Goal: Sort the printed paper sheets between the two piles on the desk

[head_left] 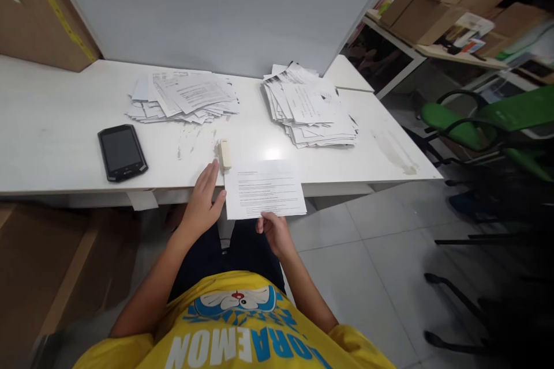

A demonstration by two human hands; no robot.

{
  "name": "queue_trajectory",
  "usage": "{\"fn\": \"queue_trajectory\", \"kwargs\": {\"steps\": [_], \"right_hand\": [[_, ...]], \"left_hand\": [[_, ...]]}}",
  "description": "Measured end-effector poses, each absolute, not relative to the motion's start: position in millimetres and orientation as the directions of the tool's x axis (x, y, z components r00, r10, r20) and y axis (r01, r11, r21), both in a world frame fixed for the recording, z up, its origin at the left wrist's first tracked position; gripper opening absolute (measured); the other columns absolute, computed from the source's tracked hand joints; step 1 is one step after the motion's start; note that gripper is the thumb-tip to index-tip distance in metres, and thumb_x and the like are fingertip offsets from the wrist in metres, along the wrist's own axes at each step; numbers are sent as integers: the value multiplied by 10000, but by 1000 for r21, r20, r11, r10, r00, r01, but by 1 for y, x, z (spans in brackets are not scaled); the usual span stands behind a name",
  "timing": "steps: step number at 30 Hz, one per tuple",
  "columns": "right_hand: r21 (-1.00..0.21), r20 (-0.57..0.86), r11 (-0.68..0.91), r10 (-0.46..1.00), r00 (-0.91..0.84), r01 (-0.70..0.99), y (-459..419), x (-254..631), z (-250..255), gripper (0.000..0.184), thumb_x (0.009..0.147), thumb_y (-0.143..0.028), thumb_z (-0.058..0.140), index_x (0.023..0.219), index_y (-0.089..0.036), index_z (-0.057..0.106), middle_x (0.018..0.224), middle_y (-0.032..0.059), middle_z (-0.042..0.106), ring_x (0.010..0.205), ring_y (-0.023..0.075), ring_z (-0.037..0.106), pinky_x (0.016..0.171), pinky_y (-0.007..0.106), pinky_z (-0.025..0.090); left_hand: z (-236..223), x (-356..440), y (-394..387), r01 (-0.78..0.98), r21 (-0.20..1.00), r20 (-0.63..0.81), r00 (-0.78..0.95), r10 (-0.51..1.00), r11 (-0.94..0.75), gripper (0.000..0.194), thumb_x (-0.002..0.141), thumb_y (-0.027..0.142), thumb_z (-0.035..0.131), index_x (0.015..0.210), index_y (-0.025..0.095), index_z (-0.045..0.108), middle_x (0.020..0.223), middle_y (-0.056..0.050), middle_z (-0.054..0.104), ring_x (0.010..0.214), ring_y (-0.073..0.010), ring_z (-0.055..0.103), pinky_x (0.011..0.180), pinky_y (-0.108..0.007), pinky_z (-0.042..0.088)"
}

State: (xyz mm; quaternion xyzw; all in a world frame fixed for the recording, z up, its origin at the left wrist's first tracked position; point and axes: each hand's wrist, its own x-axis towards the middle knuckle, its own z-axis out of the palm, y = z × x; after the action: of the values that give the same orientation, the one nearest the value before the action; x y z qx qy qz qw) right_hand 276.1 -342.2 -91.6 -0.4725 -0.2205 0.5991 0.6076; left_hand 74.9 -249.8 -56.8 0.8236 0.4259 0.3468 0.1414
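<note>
White tabletop [346,168] lies beyond the fingertips, right hand [277,235] clamping printed white paper [266,189], best held level, left hand [201,207] with fingers together, thumb apart.

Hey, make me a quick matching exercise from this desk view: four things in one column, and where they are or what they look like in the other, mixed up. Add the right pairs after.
Things
1. Handheld device
2. Small cream block
3. Right hand
4. Cardboard box

Places and states
A. At the near edge of the printed sheet, thumb on top
B. Brown, in the upper left of the view
C. Black, lying flat, screen dark
D. By the sheet's far left corner, near the left hand's fingers

Pairs: 1-C, 2-D, 3-A, 4-B
</note>
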Motion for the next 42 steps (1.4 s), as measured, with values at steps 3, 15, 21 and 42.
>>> {"fn": "queue_trajectory", "kwargs": {"steps": [3,15,21,42], "right_hand": [[-828,-310,-167,932,188,-535,-337,272,-90,190,708,-323,689,595,-192,609,468,-21,538,437,109,466,494,262,415],[-809,-282,-131,942,183,-573,-326,270,-97,156,696,-333,692,674,-188,640,465,-27,563,425,111,465,487,257,406],[-768,-249,11,916,315,-640,-321,253,-91,229,703,-344,671,562,-222,538,391,-59,435,368,83,309,443,271,293],[-881,-30,280,770,637,-381,-201,351,-50,310,780,-340,674,558,-235,485,497,-25,515,495,111,492,532,261,464]], "left_hand": [[-54,79,-230,601,480,415,487,769,-639,634,1043,345,387,1640,173,256,1684,-116,330,1584,-315,264,1262,-558,354],[-72,70,-202,578,398,496,517,698,-712,642,882,52,382,1462,234,588,1491,-29,601,1454,-278,506,1210,-546,465],[-77,69,-203,565,449,484,498,720,-692,759,795,-7,370,1468,270,583,1512,8,577,1449,-249,515,1224,-515,457],[-68,70,-209,486,578,439,493,751,-656,626,949,69,319,1505,259,535,1560,-43,536,1464,-226,498,1233,-487,432]]}}
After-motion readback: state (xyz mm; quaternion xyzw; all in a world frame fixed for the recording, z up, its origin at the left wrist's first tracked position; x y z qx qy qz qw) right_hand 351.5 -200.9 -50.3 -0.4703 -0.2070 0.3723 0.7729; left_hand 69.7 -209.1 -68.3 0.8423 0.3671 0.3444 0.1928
